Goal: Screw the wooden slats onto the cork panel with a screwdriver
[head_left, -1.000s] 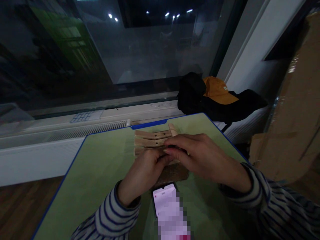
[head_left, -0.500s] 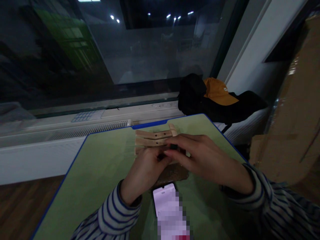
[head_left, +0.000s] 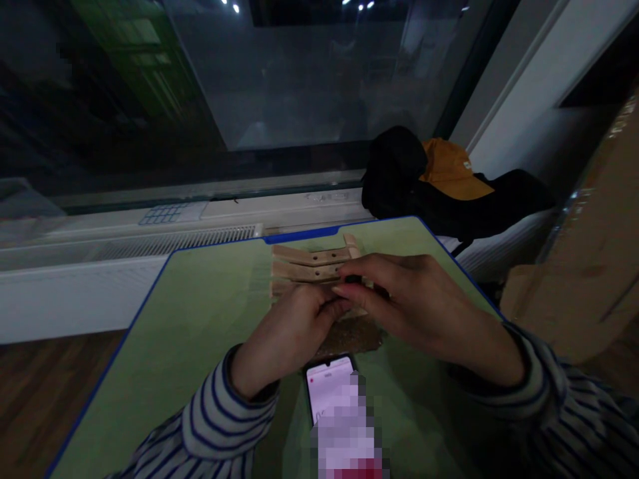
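Observation:
Bent wooden pieces with drilled holes [head_left: 294,271] lie side by side near the far edge of the green table. A short wooden piece [head_left: 350,245] stands across their right ends. My right hand [head_left: 409,293] is closed, thumb and fingertips pinching around a small black piece [head_left: 353,279] over the right end of the wood. Against its fingertips, my left hand [head_left: 294,326] is closed too, covering part of the nearest wood; whatever its fingers hold is hidden. A brown, shiny flat thing [head_left: 352,336] lies just below both hands.
A lit phone [head_left: 329,392] lies on the green tabletop [head_left: 210,299] in front of me. Beyond the blue table edge are a radiator [head_left: 190,243], a windowsill and a dark window. A black bag or cloth with an orange cap [head_left: 456,173] sits behind right; cardboard [head_left: 594,239] stands at right.
The view has shifted slightly, so the cap and cardboard sit farther right. Both hands stay together at the wood, with only small finger movements; the left thumb lies closer to the right fingertips.

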Demonstrator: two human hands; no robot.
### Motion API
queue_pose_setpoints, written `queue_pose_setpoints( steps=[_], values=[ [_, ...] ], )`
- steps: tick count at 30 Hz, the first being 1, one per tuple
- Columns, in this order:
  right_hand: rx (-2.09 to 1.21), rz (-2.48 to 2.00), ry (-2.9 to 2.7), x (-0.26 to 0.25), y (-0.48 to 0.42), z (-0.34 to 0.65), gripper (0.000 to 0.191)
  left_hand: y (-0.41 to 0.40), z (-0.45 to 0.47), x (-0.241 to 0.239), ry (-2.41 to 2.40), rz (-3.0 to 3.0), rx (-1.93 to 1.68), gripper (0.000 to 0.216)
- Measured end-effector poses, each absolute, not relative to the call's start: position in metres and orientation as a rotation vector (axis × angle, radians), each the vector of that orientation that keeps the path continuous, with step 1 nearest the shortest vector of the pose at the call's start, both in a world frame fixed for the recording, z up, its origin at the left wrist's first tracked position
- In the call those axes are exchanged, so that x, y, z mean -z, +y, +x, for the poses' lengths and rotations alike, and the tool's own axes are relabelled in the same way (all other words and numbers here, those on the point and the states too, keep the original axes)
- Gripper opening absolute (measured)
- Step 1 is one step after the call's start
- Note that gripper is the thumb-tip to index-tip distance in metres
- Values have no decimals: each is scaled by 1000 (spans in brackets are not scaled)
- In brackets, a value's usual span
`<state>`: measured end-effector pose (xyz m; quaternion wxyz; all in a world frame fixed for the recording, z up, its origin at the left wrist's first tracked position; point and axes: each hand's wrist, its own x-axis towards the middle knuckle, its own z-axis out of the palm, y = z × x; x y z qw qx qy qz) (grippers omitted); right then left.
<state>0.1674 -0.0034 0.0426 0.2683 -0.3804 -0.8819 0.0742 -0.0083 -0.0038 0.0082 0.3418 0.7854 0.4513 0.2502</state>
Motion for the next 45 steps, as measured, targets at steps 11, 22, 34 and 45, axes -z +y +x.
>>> queue_pose_setpoints(
  steps=[11, 22, 34, 45],
  values=[
    [-222, -1053, -2370, -45, -5, 171, 25, -6, -3, -7, 1272, 2019, -771, 16],
    [-328, -943, -2372, -44, -3, 172, 23, -7, -3, -8, 1217, 2087, -747, 16],
    [-170, -1010, -2368, -41, -5, 167, 18, -6, -3, -9, 1279, 2098, -741, 17],
    [-440, -886, -2340, -46, 0, 174, 30, -8, -2, -8, 1238, 2055, -767, 17]
  ],
)
